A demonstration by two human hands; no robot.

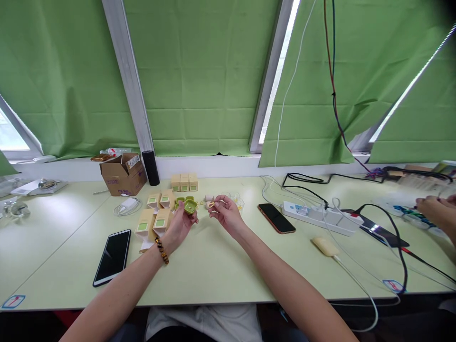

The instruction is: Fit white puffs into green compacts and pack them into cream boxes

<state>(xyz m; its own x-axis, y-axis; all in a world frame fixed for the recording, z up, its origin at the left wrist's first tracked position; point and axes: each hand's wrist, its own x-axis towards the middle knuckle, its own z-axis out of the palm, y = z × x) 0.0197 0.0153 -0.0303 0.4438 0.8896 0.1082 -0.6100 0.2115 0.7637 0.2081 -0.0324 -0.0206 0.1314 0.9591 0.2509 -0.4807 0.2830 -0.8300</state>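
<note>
My left hand (180,223), with a bead bracelet on the wrist, is closed on a small green square case (190,205) held above the pale green table (221,270). My right hand (225,213) pinches a tiny cream and yellow piece (211,204) just right of the case. Several small tan boxes with green windows (156,216) lie left of my left hand. Three more tan boxes (184,182) stand in a row behind. Small clear packets (237,199) lie beyond my right hand.
A black phone (113,256) lies at the left, a red-edged phone (277,218) at the right. A white power strip (322,216) with cables, a cardboard box (123,175) and a black cylinder (151,167) stand further back. Another person's hands (436,211) work at the far right.
</note>
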